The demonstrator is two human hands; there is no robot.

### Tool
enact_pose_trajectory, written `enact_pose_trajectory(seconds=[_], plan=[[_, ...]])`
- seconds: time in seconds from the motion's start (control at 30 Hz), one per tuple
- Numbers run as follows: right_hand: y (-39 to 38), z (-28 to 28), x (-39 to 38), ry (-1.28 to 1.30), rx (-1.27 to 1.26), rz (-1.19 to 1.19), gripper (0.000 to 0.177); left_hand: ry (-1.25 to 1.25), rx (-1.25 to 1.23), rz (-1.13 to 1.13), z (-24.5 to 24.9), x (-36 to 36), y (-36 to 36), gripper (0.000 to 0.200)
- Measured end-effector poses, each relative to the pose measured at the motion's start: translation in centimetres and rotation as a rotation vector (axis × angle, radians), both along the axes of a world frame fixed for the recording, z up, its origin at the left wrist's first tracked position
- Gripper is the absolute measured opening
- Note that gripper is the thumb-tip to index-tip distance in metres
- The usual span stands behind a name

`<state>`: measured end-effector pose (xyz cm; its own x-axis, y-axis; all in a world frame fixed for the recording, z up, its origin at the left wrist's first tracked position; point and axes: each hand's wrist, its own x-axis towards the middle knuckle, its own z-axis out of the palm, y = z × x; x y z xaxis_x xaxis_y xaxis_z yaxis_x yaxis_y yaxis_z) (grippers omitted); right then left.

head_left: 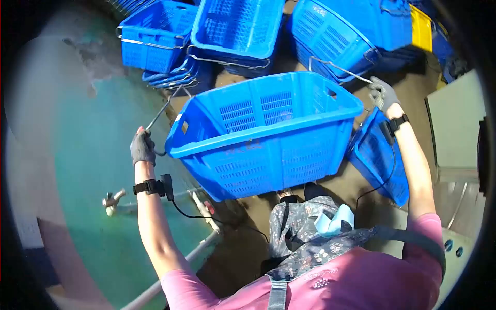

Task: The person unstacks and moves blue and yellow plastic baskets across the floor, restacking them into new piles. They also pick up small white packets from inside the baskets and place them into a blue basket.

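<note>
A large blue plastic basket (305, 160) with slotted walls hangs before me, tilted so that its inside shows. Nothing lies in the part of it I can see. My left hand (142, 147), in a grey glove with bare fingertips, is closed round the basket's left wire handle (160, 114). On the other side my right hand (383, 94), also gloved, grips the right wire handle (341, 69). Both arms are stretched forward and apart. Black straps with small devices and cables sit on both wrists.
Stacked blue baskets (235, 49) with wire handles stand ahead, and more baskets (330, 41) are at the upper right. Another blue basket (380, 160) lies below my right hand. To the left is a green wall (103, 170) with a pipe and tap (111, 202).
</note>
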<state>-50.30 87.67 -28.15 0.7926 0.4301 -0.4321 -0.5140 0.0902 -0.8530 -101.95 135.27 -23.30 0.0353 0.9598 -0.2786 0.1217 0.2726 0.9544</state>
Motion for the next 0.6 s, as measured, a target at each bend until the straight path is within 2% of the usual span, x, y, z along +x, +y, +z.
enact_pose_trajectory(seconds=[0.03, 0.07, 0.1, 0.13, 0.17, 0.23, 0.27, 0.3, 0.33, 0.37, 0.4, 0.43, 0.47, 0.5, 0.53, 0.57, 0.6], plan=[[-1.8, -2.0, 2.2, 0.068, 0.094, 0.045, 0.013, -0.115, -0.022, -0.031, 0.7, -0.2, -0.9, 0.029], [-2.1, -0.7, 0.5, 0.039, 0.037, -0.087, 0.007, -0.231, -0.041, -0.058, 1.6, -0.6, -2.2, 0.030], [-3.4, -1.2, 0.3, -0.103, 0.005, -0.083, 0.008, -0.276, -0.064, -0.069, 2.8, -0.8, -4.3, 0.028], [-5.0, -1.7, 0.7, 0.009, 0.058, -0.061, 0.014, -0.233, -0.031, -0.072, 4.2, -1.0, -6.8, 0.027], [-8.4, -5.5, 4.0, -0.013, -0.014, -0.042, 0.017, -0.194, -0.001, -0.069, 4.9, -1.2, -9.2, 0.026], [-5.6, -0.9, -2.0, -0.088, -0.213, -0.287, 0.013, 0.048, 0.542, -0.187, 4.0, -1.1, -13.9, 0.024], [-7.4, -2.3, -0.2, -0.062, -0.183, -0.108, 0.013, 0.129, 0.606, -0.251, 5.8, 0.1, -18.0, 0.022], [-7.5, -3.0, 0.0, -0.105, -0.189, -0.132, 0.015, 0.233, 0.806, -0.345, 6.0, 0.4, -20.3, 0.018], [-9.3, -6.1, 3.1, -0.196, -0.274, -0.052, 0.018, 0.249, 0.612, -0.364, 7.3, 0.7, -23.4, 0.017], [-7.7, -5.7, 1.5, -0.283, -0.504, -0.035, 0.021, 0.270, 0.684, -0.378, 7.8, 0.8, -25.2, 0.018], [-6.9, -5.8, 0.6, -0.378, -0.670, 0.103, 0.024, 0.286, 0.831, -0.354, 8.1, 1.5, -27.1, 0.020], [-7.2, -5.7, 0.2, -0.452, -0.800, 0.401, 0.024, 0.212, 0.842, -0.413, 9.2, 1.8, -28.9, 0.022], [-6.2, -5.2, -2.1, -0.528, -0.946, 0.467, 0.027, 0.191, 0.948, -0.407, 9.8, 1.8, -30.4, 0.021], [-8.0, -8.5, -0.3, -0.730, -0.966, 0.402, 0.037, 0.198, 0.851, -0.495, 9.8, 2.4, -32.0, 0.022], [-8.0, -7.7, -0.6, -0.609, -0.991, 0.371, 0.039, 0.220, 0.909, -0.514, 9.4, 3.0, -34.0, 0.027], [-9.3, -9.4, 3.4, -0.744, -1.223, 0.522, 0.040, 0.159, 0.857, -0.537, 10.3, 2.9, -35.3, 0.029], [-9.9, -9.2, 3.1, -0.762, -1.245, 0.517, 0.040, 0.111, 0.881, -0.535, 11.4, 3.0, -36.3, 0.027]])
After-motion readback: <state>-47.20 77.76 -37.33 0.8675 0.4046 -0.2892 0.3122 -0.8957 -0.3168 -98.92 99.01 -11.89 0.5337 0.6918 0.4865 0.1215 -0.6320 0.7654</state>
